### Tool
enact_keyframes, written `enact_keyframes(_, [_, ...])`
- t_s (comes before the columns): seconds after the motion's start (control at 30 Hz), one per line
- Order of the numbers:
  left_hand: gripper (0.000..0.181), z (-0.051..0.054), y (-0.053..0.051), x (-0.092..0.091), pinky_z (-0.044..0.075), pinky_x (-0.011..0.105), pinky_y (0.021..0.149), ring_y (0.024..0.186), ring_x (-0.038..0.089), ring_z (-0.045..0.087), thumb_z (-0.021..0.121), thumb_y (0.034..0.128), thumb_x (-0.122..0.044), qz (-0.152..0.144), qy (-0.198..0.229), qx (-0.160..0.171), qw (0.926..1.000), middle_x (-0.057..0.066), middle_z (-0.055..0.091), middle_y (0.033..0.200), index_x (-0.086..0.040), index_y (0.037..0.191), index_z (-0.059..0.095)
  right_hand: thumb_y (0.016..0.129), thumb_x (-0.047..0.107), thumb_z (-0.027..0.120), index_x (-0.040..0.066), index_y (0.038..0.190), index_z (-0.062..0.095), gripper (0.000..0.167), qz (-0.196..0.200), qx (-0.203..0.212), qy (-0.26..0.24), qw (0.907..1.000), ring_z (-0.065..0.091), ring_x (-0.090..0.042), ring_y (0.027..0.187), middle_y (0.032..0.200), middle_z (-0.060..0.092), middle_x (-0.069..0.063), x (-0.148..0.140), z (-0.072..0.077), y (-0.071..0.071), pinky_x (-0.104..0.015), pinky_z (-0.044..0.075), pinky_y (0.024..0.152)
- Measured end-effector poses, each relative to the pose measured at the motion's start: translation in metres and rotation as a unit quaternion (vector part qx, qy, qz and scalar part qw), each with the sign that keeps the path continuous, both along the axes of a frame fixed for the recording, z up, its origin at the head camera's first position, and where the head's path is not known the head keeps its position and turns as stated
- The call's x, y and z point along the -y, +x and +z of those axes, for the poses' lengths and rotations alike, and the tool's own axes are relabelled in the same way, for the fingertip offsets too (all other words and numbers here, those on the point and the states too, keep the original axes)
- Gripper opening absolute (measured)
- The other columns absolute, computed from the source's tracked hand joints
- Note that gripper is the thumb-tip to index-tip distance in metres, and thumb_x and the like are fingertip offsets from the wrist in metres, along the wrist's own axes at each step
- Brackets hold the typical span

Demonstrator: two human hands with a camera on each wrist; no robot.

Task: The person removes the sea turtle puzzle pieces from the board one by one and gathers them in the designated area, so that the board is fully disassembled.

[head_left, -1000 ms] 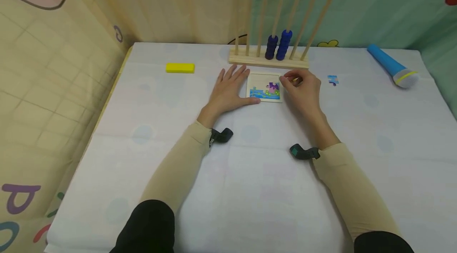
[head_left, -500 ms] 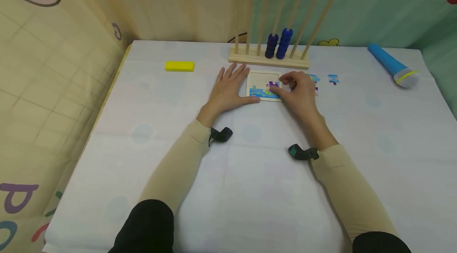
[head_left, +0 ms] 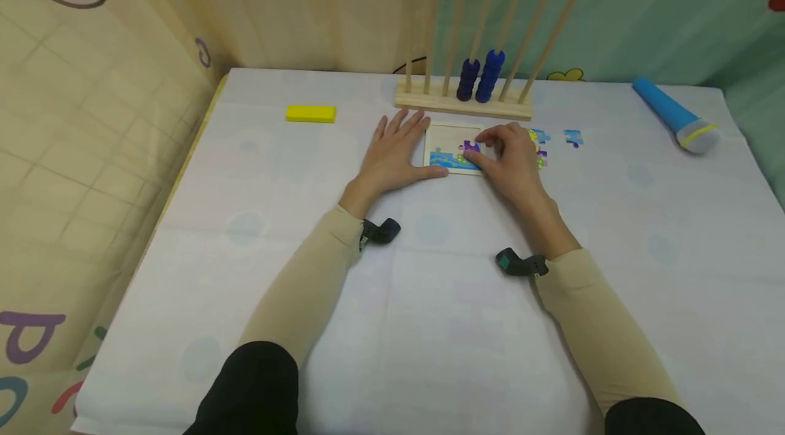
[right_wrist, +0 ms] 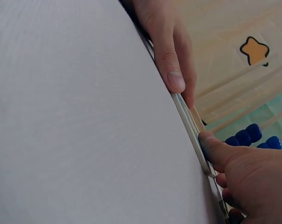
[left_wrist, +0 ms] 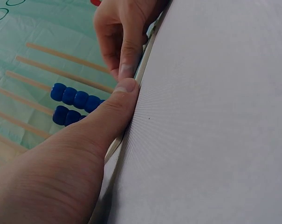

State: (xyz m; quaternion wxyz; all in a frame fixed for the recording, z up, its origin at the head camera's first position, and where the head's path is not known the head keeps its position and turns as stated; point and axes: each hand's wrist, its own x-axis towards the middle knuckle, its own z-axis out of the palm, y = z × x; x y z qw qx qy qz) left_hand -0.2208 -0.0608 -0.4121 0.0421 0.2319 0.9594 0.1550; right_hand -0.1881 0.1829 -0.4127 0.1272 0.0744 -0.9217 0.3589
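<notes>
In the head view, a wooden jigsaw tray lies flat on the white-covered table, just above and right of the frame's centre; it looks slightly wider than tall, its longer axis running left to right, its blue watery strip along the lower edge, towards the person. The left hand lies along its left side, fingers spread apart and pointing up the frame, thumb pointing right onto the lower rim. The right hand reaches in from the right, thumb and bent forefinger over the tray's right part beside the purple puzzle piece; whether they pinch a piece cannot be told. Loose jigsaw pieces lie right of that hand, with a blue piece farther right. Behind stands the pegged bead rack, its base running left to right; a yellow block sits upper left, a blue toy microphone slants down-right at upper right.
</notes>
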Motion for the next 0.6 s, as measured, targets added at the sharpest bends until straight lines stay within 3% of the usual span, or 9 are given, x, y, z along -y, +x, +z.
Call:
enact_keyframes(0.33, [0.111, 0.0002, -0.0015, 0.0000, -0.008, 0.049, 0.133, 0.166, 0.024, -0.001, 0.062, 0.0863, -0.082, -0.003, 0.001, -0.001, 1.0000, -0.004, 0.012, 0.179, -0.020, 0.170, 0.022, 0.092, 0.022, 0.085, -0.001, 0.113, 0.068, 0.036, 0.010, -0.005, -0.010, 0.9999, 0.050, -0.031, 0.092, 0.106, 0.060, -0.020, -0.0012, -0.0019, -0.0015, -0.039, 0.036, 0.084])
enact_keyframes(0.6, [0.111, 0.0000, -0.0012, 0.0005, -0.008, 0.049, 0.133, 0.166, 0.024, 0.000, 0.063, 0.0861, -0.081, -0.001, 0.002, 0.002, 1.0000, -0.004, 0.012, 0.179, -0.020, 0.170, 0.023, 0.094, 0.012, 0.081, 0.001, 0.114, 0.066, 0.027, 0.023, -0.023, -0.091, 0.9953, 0.060, -0.025, 0.092, 0.099, 0.068, -0.017, -0.0015, -0.0056, -0.0010, -0.030, 0.040, 0.083])
